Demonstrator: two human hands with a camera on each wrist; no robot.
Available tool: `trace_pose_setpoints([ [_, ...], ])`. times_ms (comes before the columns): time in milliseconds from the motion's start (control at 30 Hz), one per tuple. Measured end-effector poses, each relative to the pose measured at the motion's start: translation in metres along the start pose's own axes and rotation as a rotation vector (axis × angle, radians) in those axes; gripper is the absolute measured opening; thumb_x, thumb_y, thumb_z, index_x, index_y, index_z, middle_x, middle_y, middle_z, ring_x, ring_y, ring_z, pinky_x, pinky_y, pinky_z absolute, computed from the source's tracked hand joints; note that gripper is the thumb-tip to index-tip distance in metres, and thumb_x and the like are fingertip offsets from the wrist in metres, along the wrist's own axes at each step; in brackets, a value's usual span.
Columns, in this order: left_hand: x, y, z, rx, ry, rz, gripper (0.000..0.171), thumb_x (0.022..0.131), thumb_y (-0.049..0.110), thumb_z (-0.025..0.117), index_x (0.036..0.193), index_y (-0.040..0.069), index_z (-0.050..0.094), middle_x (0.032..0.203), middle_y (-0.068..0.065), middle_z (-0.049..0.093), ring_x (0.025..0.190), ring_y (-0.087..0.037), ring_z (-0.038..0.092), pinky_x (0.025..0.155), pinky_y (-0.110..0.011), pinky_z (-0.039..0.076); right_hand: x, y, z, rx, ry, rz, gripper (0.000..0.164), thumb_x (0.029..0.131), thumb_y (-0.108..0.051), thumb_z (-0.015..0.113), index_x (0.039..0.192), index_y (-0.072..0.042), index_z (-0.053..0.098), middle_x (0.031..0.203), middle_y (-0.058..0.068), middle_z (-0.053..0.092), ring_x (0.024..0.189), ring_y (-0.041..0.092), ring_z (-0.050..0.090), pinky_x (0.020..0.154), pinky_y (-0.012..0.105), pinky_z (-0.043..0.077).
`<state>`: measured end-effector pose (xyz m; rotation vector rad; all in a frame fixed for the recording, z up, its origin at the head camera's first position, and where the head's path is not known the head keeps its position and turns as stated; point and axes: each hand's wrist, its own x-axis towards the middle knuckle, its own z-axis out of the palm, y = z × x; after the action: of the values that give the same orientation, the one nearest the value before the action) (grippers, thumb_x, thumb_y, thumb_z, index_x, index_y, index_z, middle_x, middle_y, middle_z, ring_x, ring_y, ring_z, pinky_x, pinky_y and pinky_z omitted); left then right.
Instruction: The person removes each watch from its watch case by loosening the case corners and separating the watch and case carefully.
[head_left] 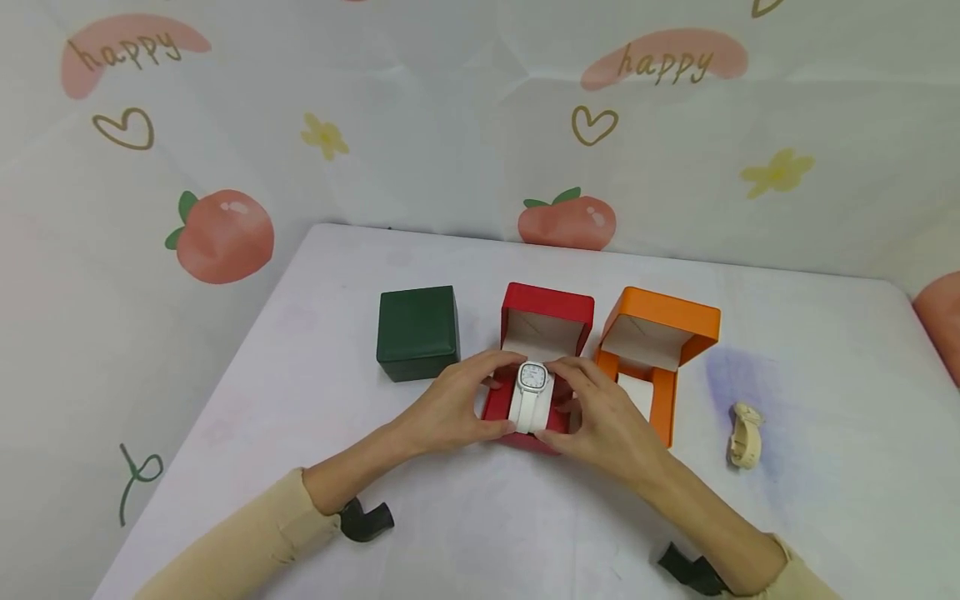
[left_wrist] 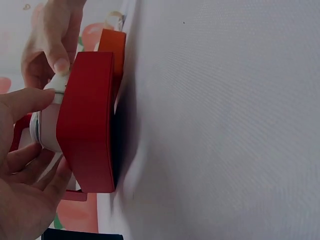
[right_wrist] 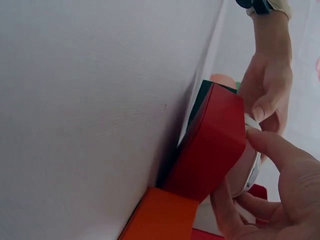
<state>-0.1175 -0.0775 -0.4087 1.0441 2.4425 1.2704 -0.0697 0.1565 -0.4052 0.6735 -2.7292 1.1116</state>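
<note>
A white watch (head_left: 532, 377) with a squarish face is strapped round a white cushion (head_left: 543, 408). It sits in or just over the base of the red box (head_left: 548, 300), whose lid stands raised. From the left my left hand (head_left: 453, 404) holds the watch and cushion, thumb at the near end and fingers at the far end. My right hand (head_left: 611, 421) grips them the same way from the other side. Both thumbs meet the strap near the box's front wall, as the left wrist view shows. How deep the cushion sits is hidden by the fingers.
An orange box (head_left: 663, 310) stands open at the right with a white cushion inside. The closed green box (head_left: 417, 325) is at the left. A beige watch (head_left: 746, 436) lies on the white tablecloth (head_left: 840, 400) at the far right. Black wrist straps show below both forearms.
</note>
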Motion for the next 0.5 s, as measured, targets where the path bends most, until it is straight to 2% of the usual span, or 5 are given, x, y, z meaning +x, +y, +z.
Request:
trace_pose_setpoints([
  [100, -0.0003, 0.0006, -0.0004, -0.018, 0.002, 0.003, 0.074, 0.076, 0.014, 0.086, 0.140, 0.012, 0.050, 0.135, 0.004, 0.054, 0.118, -0.010, 0.053, 0.094, -0.026, 0.051, -0.0005, -0.0001, -0.0008, 0.037, -0.011, 0.012, 0.071, 0.068, -0.015, 0.092, 0.129, -0.003, 0.058, 0.125, 0.004, 0.055, 0.085, 0.009, 0.065, 0.073, 0.026, 0.057],
  [300, -0.0011, 0.0012, -0.0003, -0.044, 0.000, 0.005, 0.074, 0.075, 0.012, 0.086, 0.139, 0.012, 0.050, 0.133, 0.004, 0.054, 0.118, -0.010, 0.053, 0.095, -0.026, 0.051, -0.0017, 0.0005, 0.0013, 0.028, -0.007, 0.005, 0.072, 0.068, -0.018, 0.092, 0.130, -0.004, 0.059, 0.126, 0.004, 0.054, 0.087, 0.009, 0.065, 0.078, 0.025, 0.057],
  [500, -0.0001, 0.0014, -0.0001, -0.087, -0.014, 0.007, 0.072, 0.078, 0.009, 0.085, 0.140, 0.009, 0.049, 0.133, 0.002, 0.053, 0.116, -0.014, 0.058, 0.095, -0.028, 0.051, -0.0033, 0.0029, 0.0011, -0.026, 0.016, -0.019, 0.074, 0.068, -0.023, 0.092, 0.131, -0.004, 0.058, 0.124, 0.003, 0.054, 0.088, 0.012, 0.057, 0.074, 0.029, 0.055],
])
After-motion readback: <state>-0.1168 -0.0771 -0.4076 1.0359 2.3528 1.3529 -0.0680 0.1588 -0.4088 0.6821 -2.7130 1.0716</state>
